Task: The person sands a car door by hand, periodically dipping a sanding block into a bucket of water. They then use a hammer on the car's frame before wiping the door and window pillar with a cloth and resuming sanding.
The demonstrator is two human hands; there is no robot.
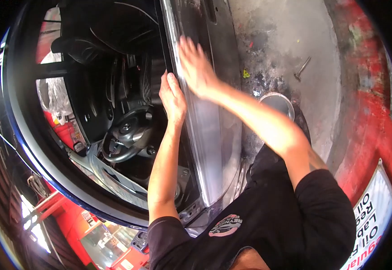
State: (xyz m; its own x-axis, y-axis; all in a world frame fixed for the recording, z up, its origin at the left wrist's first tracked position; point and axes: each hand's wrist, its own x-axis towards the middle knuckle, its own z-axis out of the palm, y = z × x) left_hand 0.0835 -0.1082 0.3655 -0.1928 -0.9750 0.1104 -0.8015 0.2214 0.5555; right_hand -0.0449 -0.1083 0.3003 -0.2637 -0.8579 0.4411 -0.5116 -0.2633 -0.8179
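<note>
A car door [211,130] with a dull grey, patchy outer skin runs up the middle of the head view. My left hand [174,100] grips the door's upper edge at the window opening, its fingers partly hidden on the inner side. Just to the right of it, my right hand [197,69] lies flat along the outer face near the top edge, fingers stretched out and slightly blurred. Nothing shows in its grasp; what may be under the palm is hidden. Through the window opening appear a black steering wheel [128,135] and a dark seat [115,31].
A round bucket [277,104] stands on the floor beside my leg. Farther off, a hammer-like tool [302,68] lies on the stained concrete [313,27]. Beyond it rises a red painted curb or wall [362,90]. A lettered white banner [376,207] hangs at lower right.
</note>
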